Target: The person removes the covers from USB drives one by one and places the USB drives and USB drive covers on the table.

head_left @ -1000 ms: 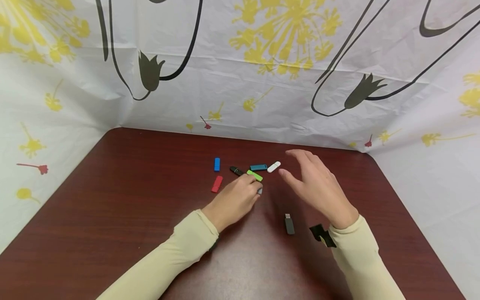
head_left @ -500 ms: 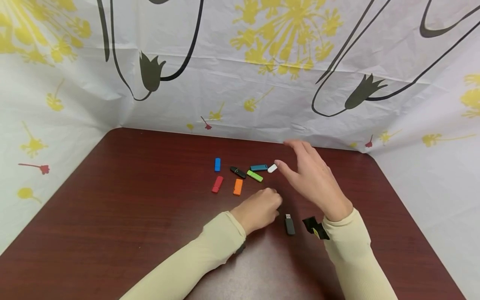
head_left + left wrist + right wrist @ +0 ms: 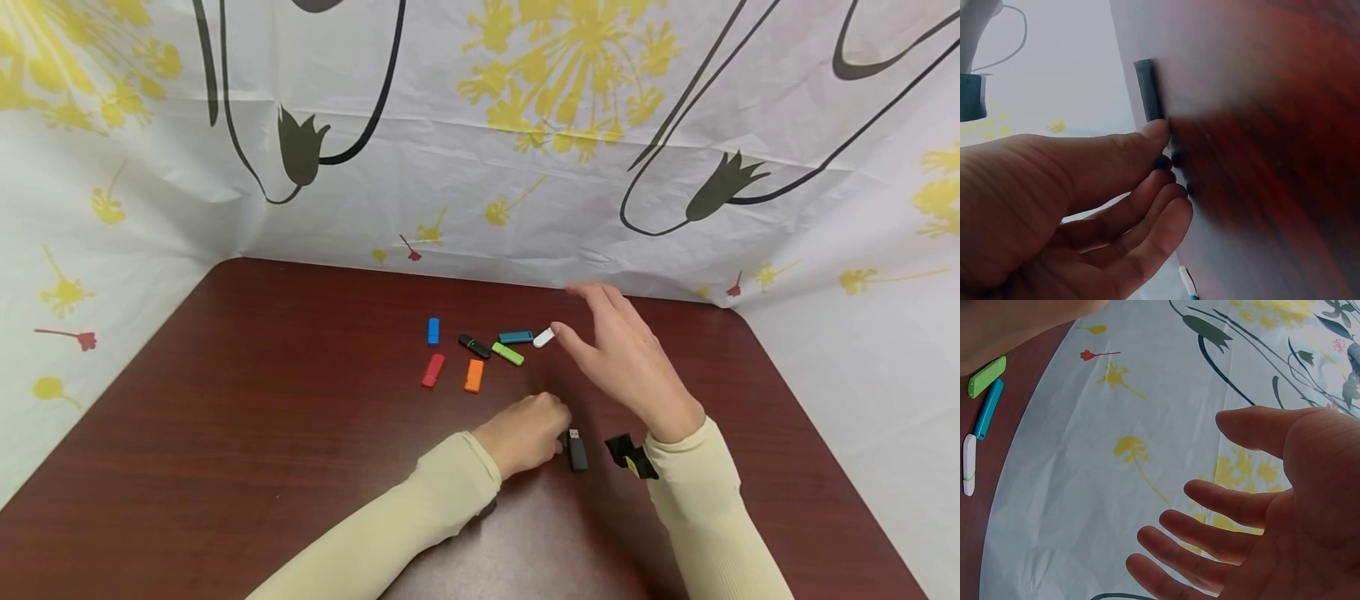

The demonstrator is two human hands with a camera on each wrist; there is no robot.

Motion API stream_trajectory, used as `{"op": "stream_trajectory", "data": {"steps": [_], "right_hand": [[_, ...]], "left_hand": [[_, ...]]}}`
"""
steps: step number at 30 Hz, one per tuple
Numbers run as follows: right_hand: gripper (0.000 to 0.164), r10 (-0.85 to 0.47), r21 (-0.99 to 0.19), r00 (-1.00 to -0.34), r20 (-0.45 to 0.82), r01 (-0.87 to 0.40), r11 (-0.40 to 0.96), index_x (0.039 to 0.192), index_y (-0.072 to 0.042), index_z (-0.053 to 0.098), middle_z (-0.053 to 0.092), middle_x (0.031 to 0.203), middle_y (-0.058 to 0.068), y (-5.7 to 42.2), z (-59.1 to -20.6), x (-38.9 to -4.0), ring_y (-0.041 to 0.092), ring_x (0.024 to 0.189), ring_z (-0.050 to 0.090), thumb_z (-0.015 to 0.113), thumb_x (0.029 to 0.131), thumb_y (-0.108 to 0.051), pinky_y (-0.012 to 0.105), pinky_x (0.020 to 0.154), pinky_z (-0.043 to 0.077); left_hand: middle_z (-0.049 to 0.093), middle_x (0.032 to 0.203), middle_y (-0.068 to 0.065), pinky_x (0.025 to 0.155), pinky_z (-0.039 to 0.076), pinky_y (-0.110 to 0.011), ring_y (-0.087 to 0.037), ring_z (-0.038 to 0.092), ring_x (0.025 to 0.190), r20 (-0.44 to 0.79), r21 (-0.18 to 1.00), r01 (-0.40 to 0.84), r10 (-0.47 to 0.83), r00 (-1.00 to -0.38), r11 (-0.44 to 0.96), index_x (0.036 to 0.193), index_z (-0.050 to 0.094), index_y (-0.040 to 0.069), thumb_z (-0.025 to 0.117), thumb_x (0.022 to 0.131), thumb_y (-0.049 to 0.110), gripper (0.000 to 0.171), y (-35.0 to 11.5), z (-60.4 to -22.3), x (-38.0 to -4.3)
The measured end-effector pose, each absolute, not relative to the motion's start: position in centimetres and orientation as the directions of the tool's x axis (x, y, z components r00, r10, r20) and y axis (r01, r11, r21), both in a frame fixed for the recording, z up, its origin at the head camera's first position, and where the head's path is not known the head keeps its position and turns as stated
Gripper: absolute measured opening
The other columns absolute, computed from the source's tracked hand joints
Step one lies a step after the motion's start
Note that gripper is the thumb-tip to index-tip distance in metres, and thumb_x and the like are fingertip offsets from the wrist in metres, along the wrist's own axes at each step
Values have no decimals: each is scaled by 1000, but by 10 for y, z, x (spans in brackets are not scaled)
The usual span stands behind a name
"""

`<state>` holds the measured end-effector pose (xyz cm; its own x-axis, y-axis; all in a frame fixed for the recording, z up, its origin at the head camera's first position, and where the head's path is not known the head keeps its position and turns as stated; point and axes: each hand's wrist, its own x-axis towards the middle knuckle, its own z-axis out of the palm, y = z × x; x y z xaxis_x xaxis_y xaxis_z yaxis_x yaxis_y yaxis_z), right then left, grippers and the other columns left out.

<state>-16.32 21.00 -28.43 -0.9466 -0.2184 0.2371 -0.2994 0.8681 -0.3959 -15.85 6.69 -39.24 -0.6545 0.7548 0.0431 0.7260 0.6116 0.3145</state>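
Head view: left hand [image 3: 525, 433] is sitting curled just beside a dark gray USB stick [image 3: 577, 454], right hand [image 3: 630, 367] is hovering with fingers spread. Farther back on the table [image 3: 315, 425], blue stick [image 3: 433, 331], red stick [image 3: 432, 371], orange stick [image 3: 474, 376], black stick [image 3: 474, 346], lime stick [image 3: 508, 354], teal stick [image 3: 515, 337] and white stick [image 3: 543, 337] are all lying around. Left wrist: thumb and fingertips are pinching a small dark object [image 3: 1162, 162], mostly hidden so can't tell what. Right wrist: palm's showing, fingers are stretching out loosely, holding nothing
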Motion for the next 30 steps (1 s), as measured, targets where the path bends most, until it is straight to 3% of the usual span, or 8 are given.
{"op": "stream_trajectory", "data": {"steps": [17, 25, 30], "right_hand": [[54, -215, -412, -951, 225, -292, 863, 154, -3, 52, 52, 157, 20, 218, -289, -170, 40, 148, 47, 65, 108, -28, 62, 120, 41], [54, -207, -427, -959, 195, -273, 862, 155, -2, 50, 51, 156, 22, 224, -295, -179, 41, 141, 51, 63, 109, -27, 62, 116, 44], [55, -201, -429, -964, 172, -257, 866, 155, 0, 50, 50, 156, 24, 232, -303, -189, 42, 139, 52, 63, 109, -26, 62, 113, 46]], "left_hand": [[73, 91, -3, 78, 58, -21, -15, 67, 88, 13, 323, 713, 750, -661, 623, 101, 81, 7, 82, 98, 14, 7, 67, -390, -159], [66, 88, 1, 67, 54, -23, -8, 59, 76, 5, 371, 636, 684, -730, 676, 101, 80, 13, 71, 107, 37, 26, 52, -372, -168], [68, 100, -1, 78, 59, -30, -13, 64, 89, 78, 366, 609, 629, -773, 703, 107, 79, 14, 65, 110, 40, 30, 29, -358, -179]]}}
